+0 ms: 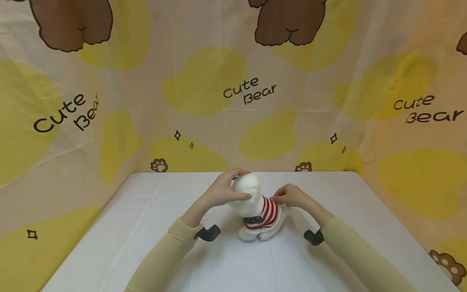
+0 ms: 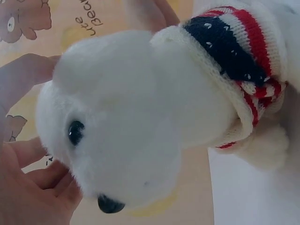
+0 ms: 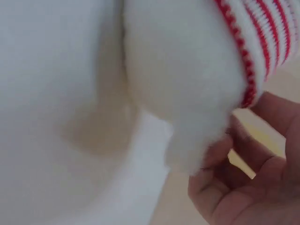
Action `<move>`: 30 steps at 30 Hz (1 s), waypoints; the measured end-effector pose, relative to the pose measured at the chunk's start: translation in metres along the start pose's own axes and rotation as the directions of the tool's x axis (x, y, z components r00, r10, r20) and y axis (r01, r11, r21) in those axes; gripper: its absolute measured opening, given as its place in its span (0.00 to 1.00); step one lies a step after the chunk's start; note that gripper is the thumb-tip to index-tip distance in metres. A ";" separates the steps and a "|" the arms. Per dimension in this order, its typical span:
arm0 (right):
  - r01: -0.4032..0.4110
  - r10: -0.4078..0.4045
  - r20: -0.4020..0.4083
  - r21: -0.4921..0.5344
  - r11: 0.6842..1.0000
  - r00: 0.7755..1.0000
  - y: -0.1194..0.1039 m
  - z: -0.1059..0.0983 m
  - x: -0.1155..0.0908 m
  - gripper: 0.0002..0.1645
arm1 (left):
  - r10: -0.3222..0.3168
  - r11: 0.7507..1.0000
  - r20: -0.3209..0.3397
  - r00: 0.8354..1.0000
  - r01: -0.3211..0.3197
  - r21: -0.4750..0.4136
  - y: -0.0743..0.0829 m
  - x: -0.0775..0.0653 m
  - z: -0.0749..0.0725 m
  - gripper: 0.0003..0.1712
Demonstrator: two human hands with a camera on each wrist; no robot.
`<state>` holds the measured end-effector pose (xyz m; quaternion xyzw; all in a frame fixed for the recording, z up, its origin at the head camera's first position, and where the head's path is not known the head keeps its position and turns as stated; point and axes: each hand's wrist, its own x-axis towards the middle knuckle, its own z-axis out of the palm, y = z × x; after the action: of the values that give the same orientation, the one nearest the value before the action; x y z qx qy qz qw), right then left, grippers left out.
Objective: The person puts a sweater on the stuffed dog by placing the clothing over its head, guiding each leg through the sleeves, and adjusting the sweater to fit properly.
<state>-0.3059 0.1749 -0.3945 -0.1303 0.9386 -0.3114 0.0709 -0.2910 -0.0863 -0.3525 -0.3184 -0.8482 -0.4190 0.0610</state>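
Observation:
A white plush toy animal (image 1: pixel 248 186) with a black eye and a black nose (image 2: pixel 110 204) stands on the white table. It wears a knitted sweater (image 1: pixel 270 213) with red and white stripes and a navy section. My left hand (image 1: pixel 221 190) grips the toy's head from the left, thumb across the near side and fingers over the far side. At the toy's rear, my right hand (image 1: pixel 292 196) pinches the sweater's back hem (image 3: pixel 249 93) with curled fingers, right beside the short fluffy tail (image 3: pixel 190 147). Part of the right fingers is hidden behind the tail.
The white table (image 1: pixel 153 243) ends at a cloth backdrop (image 1: pixel 204 121) printed with bears, yellow patches and lettering, which also rises along both sides. Dark wrist mounts (image 1: pixel 209 233) sit by both sleeve cuffs, low over the tabletop.

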 end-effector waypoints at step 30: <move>-0.026 0.026 -0.268 0.004 1.000 0.963 -0.008 0.006 -0.017 0.10 | 0.001 0.990 0.060 0.998 0.008 -0.144 -0.012 0.003 -0.004 0.29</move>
<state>-0.2864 0.1702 -0.3935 -0.0748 0.9412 -0.3254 -0.0526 -0.3016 -0.0935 -0.3566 -0.3328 -0.8178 -0.4694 0.0116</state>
